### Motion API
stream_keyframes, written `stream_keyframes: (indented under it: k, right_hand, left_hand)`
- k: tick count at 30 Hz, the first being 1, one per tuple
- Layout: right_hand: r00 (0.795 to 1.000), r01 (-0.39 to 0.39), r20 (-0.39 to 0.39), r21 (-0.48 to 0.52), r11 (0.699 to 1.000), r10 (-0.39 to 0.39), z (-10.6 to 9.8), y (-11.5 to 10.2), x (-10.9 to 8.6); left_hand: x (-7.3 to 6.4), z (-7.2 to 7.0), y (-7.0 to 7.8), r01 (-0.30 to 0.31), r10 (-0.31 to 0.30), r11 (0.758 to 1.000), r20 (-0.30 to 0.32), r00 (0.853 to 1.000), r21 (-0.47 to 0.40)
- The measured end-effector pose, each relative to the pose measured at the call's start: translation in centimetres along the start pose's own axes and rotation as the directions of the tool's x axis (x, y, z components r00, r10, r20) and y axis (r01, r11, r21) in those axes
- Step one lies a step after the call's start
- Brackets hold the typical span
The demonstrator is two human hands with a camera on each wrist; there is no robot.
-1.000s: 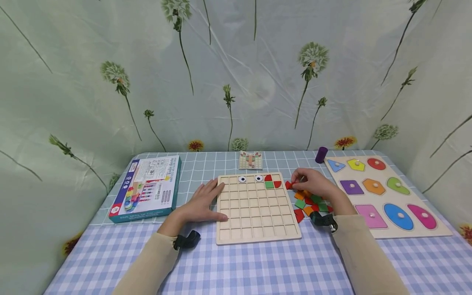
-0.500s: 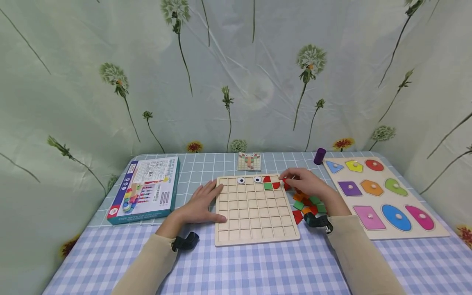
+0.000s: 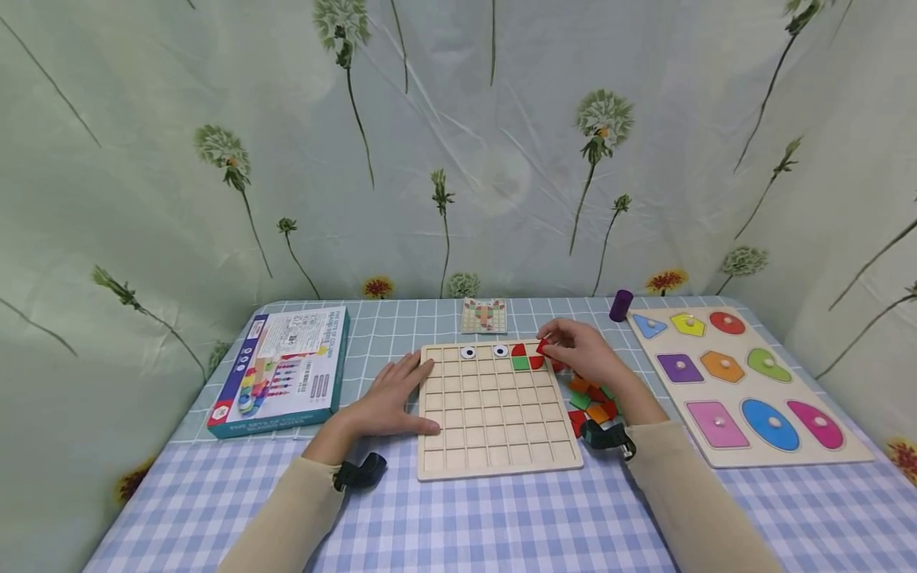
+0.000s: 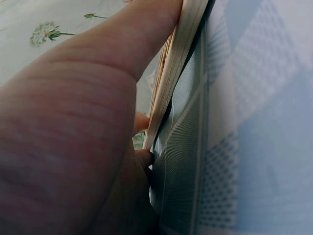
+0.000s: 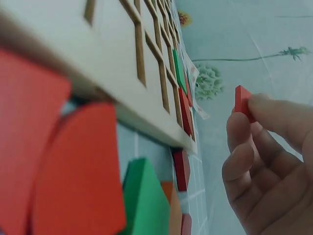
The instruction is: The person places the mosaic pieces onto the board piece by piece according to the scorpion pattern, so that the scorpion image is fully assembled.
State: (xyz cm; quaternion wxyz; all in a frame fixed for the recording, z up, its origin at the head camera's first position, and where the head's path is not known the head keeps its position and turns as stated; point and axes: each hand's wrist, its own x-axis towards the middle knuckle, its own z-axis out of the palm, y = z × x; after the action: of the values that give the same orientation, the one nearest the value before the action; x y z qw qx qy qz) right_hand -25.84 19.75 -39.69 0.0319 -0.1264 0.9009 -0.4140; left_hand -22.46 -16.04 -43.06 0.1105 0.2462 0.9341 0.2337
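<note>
A wooden grid board (image 3: pixel 487 414) lies in front of me. In its top row are two eye tiles (image 3: pixel 468 352), with a green square tile (image 3: pixel 520 364) and red quarter-round tiles (image 3: pixel 536 362) towards the right corner. My right hand (image 3: pixel 583 354) pinches a small red tile (image 5: pixel 241 104) between thumb and fingers, over the board's upper right corner in the head view. My left hand (image 3: pixel 390 402) rests along the board's left edge, fingers spread, thumb and fingertips touching the rim. The left wrist view shows the board's side (image 4: pixel 166 83) close by that hand.
Loose red, orange and green tiles (image 3: pixel 596 413) lie right of the board. A pattern card (image 3: pixel 484 316) is behind it. A boxed toy set (image 3: pixel 286 366) sits at left, a knobbed shape puzzle (image 3: pixel 677 398) at right, and a purple cylinder (image 3: pixel 621 305) at the back.
My right hand has moved left from beside the loose tiles to the board's upper right corner, with the red tile now raised in its fingertips. The left hand stays at the board's edge.
</note>
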Motion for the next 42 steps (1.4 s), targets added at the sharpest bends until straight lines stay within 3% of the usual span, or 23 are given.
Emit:
stream_keyframes:
  k: [9,15,21,28,36,42]
  right_hand:
    - [0.995,0.075,-0.068,-0.035,0.997,-0.077,1.5,-1.1,0.2]
    - [0.994,0.077,-0.079,-0.014,0.997,-0.078,2.2,-1.7,0.4]
    - [0.993,0.107,-0.052,0.009,0.994,-0.107,2.8,-2.0,0.5]
    - [0.990,0.138,-0.032,-0.047,0.989,-0.140,3.6,-1.8,0.6]
    - [0.992,0.125,-0.012,-0.037,0.992,-0.125,4.3,-1.6,0.6]
    - [0.985,0.168,-0.022,-0.076,0.983,-0.171,4.8,-1.5,0.6]
  left_hand:
    - [0.0,-0.2,0.1,-0.006,0.006,1.000,0.003,1.000,-0.001]
    - [-0.1,-0.3,0.1,-0.009,0.009,1.000,0.006,1.000,-0.006]
    - [0.0,-0.3,0.1,-0.004,0.004,1.000,0.010,1.000,-0.003]
    - [0.0,-0.2,0.2,-0.003,0.003,1.000,0.012,1.000,0.002]
    - [0.0,-0.3,0.4,-0.002,0.002,1.000,0.013,1.000,-0.004]
    - [0.0,-0.3,0.5,0.007,-0.007,1.000,0.012,1.000,-0.007]
